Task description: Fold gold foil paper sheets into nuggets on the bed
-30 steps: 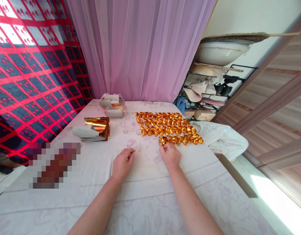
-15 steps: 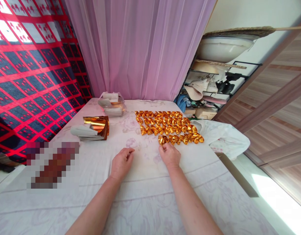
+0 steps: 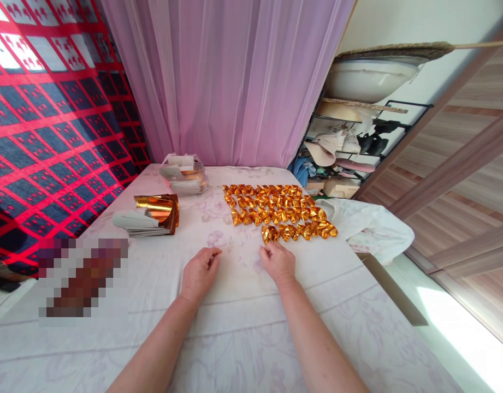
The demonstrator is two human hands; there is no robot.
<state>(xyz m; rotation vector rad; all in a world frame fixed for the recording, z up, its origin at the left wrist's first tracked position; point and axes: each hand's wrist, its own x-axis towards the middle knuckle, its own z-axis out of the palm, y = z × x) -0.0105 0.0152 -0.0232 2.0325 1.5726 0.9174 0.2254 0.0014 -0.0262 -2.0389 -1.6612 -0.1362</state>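
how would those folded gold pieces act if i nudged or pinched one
The folded gold pieces would probably slide rather than roll, given their pointed, angular shapes. They might dent under a firm pinch, since their creased, shiny surface looks thin.

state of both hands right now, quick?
Left hand: partly curled, nothing visible in it; can't tell if fully closed.
Right hand: curled near the gold foil pieces, no held item visible; full closure can't be told.
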